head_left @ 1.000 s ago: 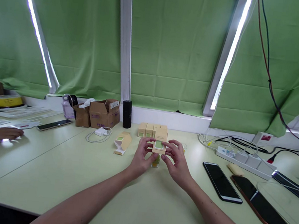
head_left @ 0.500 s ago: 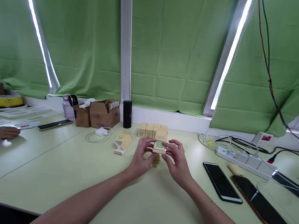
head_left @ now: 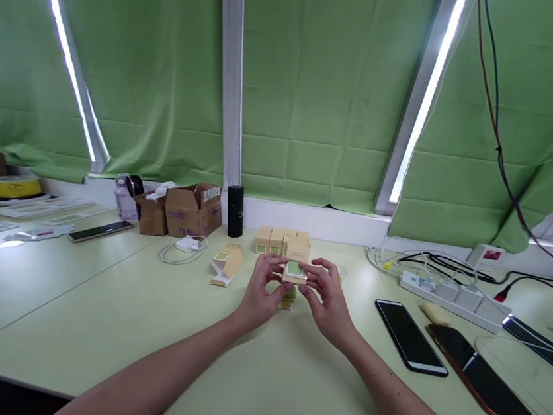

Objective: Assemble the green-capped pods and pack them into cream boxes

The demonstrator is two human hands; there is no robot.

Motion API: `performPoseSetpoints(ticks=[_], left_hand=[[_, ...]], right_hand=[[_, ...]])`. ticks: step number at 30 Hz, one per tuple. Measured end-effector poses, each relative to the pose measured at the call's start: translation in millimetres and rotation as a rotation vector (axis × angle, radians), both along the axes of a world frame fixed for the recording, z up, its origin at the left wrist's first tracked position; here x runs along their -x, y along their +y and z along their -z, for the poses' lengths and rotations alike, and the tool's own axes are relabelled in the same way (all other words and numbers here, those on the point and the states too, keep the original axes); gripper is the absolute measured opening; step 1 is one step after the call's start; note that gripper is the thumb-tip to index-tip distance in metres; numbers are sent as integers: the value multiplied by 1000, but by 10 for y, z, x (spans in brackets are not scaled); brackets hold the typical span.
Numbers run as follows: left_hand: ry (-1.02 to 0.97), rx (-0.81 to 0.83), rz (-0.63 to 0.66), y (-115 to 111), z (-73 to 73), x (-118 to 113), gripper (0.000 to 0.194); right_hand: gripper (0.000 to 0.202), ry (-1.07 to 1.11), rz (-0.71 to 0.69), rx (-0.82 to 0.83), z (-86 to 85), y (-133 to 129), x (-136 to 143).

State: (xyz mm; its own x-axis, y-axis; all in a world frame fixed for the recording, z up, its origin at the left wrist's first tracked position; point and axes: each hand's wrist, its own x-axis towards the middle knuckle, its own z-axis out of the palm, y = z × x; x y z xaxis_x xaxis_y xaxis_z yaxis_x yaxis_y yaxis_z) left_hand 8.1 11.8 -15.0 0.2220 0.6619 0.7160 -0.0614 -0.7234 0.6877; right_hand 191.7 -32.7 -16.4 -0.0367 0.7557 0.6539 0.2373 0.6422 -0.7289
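A small cardboard box with a green label is held up between both hands. My left hand grips its left side with the fingertips, and my right hand has its fingers on the right side. Just below the box, a small clear jar with yellow-green contents stands on the table, partly hidden. Behind the hands several small cardboard boxes stand in a row. An opened, flattened carton lies left of my left hand.
Two phones and a power strip lie to the right. A white charger, a black cylinder, a brown carton and another phone are to the left.
Another person's hand at the far left has gone out of view. My hands and the small box have hardly moved.
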Motion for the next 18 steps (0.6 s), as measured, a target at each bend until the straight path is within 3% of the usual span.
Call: performPoseSetpoints(ticks=[18], left_hand=[[-23,-34,-38,-20,-16,-21,30]], right_hand=[[30,4,5,12,-12,-23,19]])
